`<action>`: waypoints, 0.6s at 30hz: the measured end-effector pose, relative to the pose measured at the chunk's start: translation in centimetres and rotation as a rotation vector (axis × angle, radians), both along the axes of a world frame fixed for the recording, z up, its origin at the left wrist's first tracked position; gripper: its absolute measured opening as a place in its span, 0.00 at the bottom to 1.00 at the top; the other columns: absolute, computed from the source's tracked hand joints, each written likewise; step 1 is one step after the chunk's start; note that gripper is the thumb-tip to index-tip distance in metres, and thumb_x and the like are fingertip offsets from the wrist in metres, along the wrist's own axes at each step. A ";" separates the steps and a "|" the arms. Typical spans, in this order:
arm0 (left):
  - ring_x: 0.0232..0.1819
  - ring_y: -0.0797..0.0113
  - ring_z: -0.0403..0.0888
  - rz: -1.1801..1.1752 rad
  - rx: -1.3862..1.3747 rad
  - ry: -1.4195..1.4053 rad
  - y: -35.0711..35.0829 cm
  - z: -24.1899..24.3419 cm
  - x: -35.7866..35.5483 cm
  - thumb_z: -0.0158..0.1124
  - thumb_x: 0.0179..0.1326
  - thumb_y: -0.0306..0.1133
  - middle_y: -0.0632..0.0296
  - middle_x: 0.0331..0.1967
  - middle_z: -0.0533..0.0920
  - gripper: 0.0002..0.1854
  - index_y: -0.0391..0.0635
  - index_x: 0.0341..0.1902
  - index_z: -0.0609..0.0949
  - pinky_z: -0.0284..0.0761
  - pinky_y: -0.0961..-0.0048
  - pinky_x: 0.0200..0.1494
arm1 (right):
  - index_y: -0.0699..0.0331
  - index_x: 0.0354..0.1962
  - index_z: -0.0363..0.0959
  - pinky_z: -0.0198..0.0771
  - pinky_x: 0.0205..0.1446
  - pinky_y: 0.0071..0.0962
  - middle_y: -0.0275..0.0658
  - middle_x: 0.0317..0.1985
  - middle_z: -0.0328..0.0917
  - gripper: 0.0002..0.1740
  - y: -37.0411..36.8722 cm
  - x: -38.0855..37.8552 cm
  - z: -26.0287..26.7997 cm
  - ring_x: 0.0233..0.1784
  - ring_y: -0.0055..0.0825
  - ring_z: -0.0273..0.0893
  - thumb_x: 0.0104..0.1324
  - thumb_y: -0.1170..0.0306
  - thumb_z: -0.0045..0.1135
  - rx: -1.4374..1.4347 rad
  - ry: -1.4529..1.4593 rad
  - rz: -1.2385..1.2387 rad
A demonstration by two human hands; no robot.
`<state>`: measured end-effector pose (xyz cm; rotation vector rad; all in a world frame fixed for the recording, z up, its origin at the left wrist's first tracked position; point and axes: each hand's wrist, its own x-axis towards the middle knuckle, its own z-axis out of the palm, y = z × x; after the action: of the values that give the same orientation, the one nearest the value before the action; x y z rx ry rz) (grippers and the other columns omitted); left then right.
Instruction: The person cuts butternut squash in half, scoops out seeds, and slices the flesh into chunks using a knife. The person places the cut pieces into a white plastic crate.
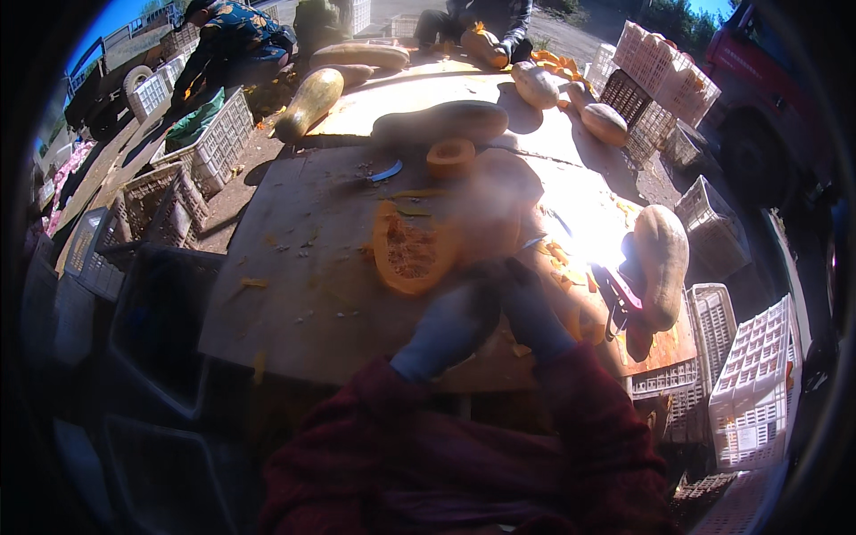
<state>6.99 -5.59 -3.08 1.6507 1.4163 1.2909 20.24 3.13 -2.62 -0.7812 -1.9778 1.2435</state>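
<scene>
Both my gloved hands are close together at the near middle of the wooden table. My left hand lies beside a cut-open pumpkin piece with stringy pulp and orange rim. My right hand is against the left one; a blade-like sliver shows just above it, and glare and blur hide what the fingers hold. Beyond them are blurred pumpkin pieces and a cut pumpkin ring. A knife with a curved blade lies to the ring's left. Orange peelings lie right of my hands.
A whole long squash lies at the right edge, beside a pink-handled tool. More squashes lie farther back. Plastic crates stand on both sides. One person bends over a crate at back left; another handles a squash across the table.
</scene>
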 end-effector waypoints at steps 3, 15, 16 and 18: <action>0.40 0.49 0.79 0.352 0.312 0.386 -0.4 0.6 -3.1 0.57 0.62 0.34 0.47 0.41 0.79 0.15 0.41 0.50 0.74 0.75 0.61 0.42 | 0.67 0.44 0.74 0.74 0.34 0.22 0.37 0.32 0.76 0.13 0.7 0.3 1.0 0.30 0.24 0.76 0.70 0.67 0.47 -0.415 0.194 -0.128; 0.42 0.59 0.79 0.765 -0.272 -0.488 3.8 -13.7 -6.8 0.65 0.59 0.39 0.52 0.42 0.78 0.26 0.33 0.53 0.71 0.75 0.67 0.42 | 0.65 0.43 0.71 0.58 0.12 0.19 0.35 0.19 0.68 0.12 -0.8 1.1 -1.7 0.13 0.20 0.64 0.70 0.66 0.46 -0.681 0.388 -0.119; 0.41 0.61 0.79 0.820 -0.214 -0.616 4.0 -13.9 -6.5 0.66 0.58 0.37 0.52 0.41 0.79 0.25 0.32 0.52 0.71 0.75 0.67 0.41 | 0.65 0.42 0.71 0.57 0.12 0.19 0.35 0.19 0.68 0.12 -1.0 1.3 -1.6 0.12 0.19 0.63 0.70 0.65 0.46 -0.626 0.293 -0.129; 0.41 0.58 0.79 0.915 -0.210 -0.614 4.2 -13.1 -6.3 0.65 0.58 0.35 0.50 0.40 0.80 0.22 0.32 0.51 0.73 0.75 0.66 0.39 | 0.65 0.42 0.71 0.57 0.12 0.19 0.34 0.18 0.67 0.13 -1.2 1.6 -1.4 0.11 0.19 0.61 0.71 0.63 0.46 -0.696 0.284 -0.130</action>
<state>0.73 -1.37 -16.17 0.3346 1.8483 1.8153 21.87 1.94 -4.02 -0.9693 -1.2373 1.8705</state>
